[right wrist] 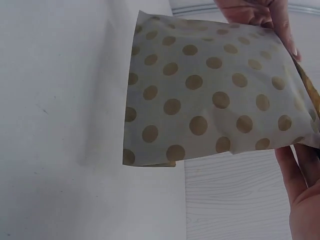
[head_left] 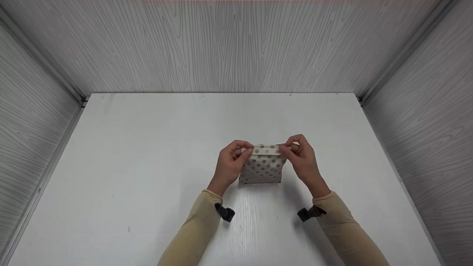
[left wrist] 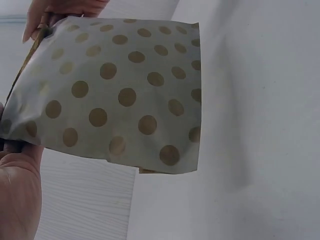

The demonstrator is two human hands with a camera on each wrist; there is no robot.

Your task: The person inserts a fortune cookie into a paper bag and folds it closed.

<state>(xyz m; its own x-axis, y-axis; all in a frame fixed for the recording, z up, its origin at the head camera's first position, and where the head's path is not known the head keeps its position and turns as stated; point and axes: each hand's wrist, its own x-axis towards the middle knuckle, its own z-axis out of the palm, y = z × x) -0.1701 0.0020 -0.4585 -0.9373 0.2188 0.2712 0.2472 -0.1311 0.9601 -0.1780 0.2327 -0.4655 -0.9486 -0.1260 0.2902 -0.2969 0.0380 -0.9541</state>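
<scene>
Bag: a small paper bag [head_left: 263, 166] with a white face and brownish dots is held upright over the white table [head_left: 147, 155], near its middle. Its top edge is folded over into a narrow band. Whether the bottom edge rests on the table cannot be told.

Left hand: the left hand [head_left: 231, 162] is placed at the bag's top left corner. The folded band is pinched there between curled fingers [head_left: 242, 145] and thumb. In the left wrist view the palm [left wrist: 17, 195] is seen at the lower left edge of the bag [left wrist: 120, 95], and a fingertip [left wrist: 31, 25] is laid over the top corner.

Right hand: the right hand [head_left: 301, 157] is placed at the top right corner, mirroring the other hand. The band is pinched between its curled fingers [head_left: 293, 142] and thumb. In the right wrist view the fingers [right wrist: 280, 20] are seen over the top of the bag [right wrist: 210, 95], and the palm [right wrist: 305, 195] lies at the lower right edge.

Bag against fingers: the bag hangs below and between the two sets of fingertips; only the top corners are gripped, and the dotted front is left uncovered.

Sleeves: both forearms are covered by tan sleeves [head_left: 199, 229], with a dark strap [head_left: 225, 213] at each wrist.

Surroundings: the table is enclosed by grey wood-grain walls [head_left: 229, 44] at the back and both sides.
</scene>
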